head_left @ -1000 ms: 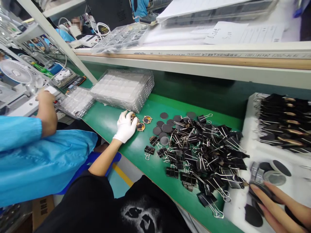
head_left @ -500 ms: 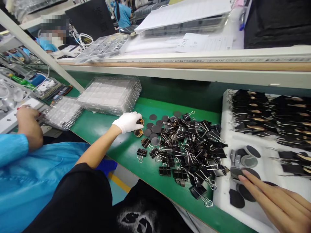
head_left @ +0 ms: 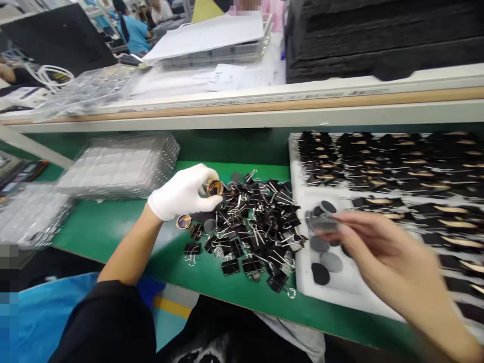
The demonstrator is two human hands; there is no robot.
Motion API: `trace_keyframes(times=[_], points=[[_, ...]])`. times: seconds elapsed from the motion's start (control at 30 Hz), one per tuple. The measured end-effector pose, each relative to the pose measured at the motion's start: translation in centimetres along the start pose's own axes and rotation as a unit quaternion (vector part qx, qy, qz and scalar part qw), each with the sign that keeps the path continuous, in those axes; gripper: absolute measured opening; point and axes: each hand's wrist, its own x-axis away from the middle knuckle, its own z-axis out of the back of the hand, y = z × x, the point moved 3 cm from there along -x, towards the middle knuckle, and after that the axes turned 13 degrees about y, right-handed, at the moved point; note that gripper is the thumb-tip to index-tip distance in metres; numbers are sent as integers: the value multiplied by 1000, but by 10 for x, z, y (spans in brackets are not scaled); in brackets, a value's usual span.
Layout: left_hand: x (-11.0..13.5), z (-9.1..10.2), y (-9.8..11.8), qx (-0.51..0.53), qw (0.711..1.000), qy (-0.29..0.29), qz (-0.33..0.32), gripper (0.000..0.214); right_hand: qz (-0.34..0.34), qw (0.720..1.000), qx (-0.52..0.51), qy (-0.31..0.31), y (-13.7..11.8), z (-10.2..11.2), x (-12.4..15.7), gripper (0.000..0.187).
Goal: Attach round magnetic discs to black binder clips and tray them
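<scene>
My left hand, in a white glove, pinches a small round part with a gold-coloured rim above the green bench. A similar gold-rimmed part lies on the bench below the wrist. My bare right hand grips a thin round grey disc between thumb and fingers over a white foam tray. Loose dark discs lie on the tray under it. A heap of black binder clips sits between my hands, with several grey discs at its left edge.
Rows of black clipped pieces fill the tray's back and right. Stacked clear plastic trays stand at the left. A shelf with papers and black foam runs across the back. A co-worker's blue clothing is at lower left.
My left hand has lifted one gold-rimmed part off the bench. My right hand has taken hold of a grey disc and raised it. The view has swung right.
</scene>
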Motion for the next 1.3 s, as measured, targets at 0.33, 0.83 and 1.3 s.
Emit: trace_keyframes(times=[0.33,0.83,1.3], points=[[-54,-37,99,92,987,16,-133,42,-326,845,-417,-79,-15,-83,-26,14],[-36,-63,90,439,891,-20,116,33,-227,900,-372,-16,-9,-75,-19,10],[-32,-64,103,488,863,-72,106,26,-59,978,-196,45,-1,-76,-19,25]])
